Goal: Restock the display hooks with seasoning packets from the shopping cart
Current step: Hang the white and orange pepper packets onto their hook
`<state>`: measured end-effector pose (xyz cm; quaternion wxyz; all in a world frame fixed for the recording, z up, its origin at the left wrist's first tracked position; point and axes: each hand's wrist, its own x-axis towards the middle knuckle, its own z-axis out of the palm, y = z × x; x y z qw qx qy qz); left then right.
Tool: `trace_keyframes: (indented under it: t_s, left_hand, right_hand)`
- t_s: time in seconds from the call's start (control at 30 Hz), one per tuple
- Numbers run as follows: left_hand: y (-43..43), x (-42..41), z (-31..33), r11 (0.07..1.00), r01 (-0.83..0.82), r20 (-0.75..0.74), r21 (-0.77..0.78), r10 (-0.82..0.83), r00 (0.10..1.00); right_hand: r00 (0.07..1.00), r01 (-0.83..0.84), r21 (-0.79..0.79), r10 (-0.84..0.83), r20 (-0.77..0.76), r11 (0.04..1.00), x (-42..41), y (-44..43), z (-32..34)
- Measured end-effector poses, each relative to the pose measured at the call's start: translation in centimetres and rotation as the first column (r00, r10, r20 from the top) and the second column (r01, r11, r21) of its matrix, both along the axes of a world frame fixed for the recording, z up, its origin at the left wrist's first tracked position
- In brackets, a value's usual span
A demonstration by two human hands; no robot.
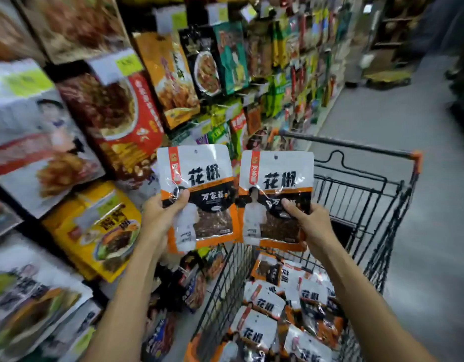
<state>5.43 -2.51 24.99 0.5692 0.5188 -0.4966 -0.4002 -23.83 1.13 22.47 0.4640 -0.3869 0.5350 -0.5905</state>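
We hold two packets upright, side by side, above the cart (356,148). Our left grip (160,215) pinches the left packet (199,176) at its left edge, thumb on the front. Our right grip (308,222) pinches the right packet (276,173) low on its right side. Each is glossy, with a white top, a small hang hole, bold black characters, orange trim, a black band and a clear window of dark brown spice. A heap (267,301) of the same lies in the cart. The display (173,69) hangs to our left.

Grey aisle floor (369,121) runs alongside tall, crowded store shelving (291,48).
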Motion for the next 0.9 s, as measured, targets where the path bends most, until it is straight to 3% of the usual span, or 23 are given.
trace_keyframes:
  t_s: [0.2, 0.37, 0.7, 0.9]
  left_hand:
    - [12.4, 9.6, 8.7, 0.946, -0.264, 0.003, -0.188, 0.270, 0.963]
    - [23.8, 17.6, 13.6, 0.805, -0.530, -0.029, -0.269, 0.543, 0.839]
    - [46.2, 30.5, 16.9, 0.563, -0.765, -0.005, -0.313, 0.804, 0.594]
    - [58.4, 38.9, 15.9, 0.434, -0.842, -0.010, -0.322, 0.887, 0.461]
  right_hand:
    - [0.966, -0.258, -0.127, 0.259, -0.006, 0.958, 9.6, 2.2, 7.7]
    - [0.883, -0.457, -0.246, 0.469, -0.009, 0.855, 20.2, 6.1, 12.8]
    - [0.569, -0.789, -0.318, 0.820, -0.059, 0.525, 41.1, 19.1, 17.3]
    - [0.430, -0.868, -0.314, 0.898, -0.091, 0.384, 52.6, 29.8, 16.1]
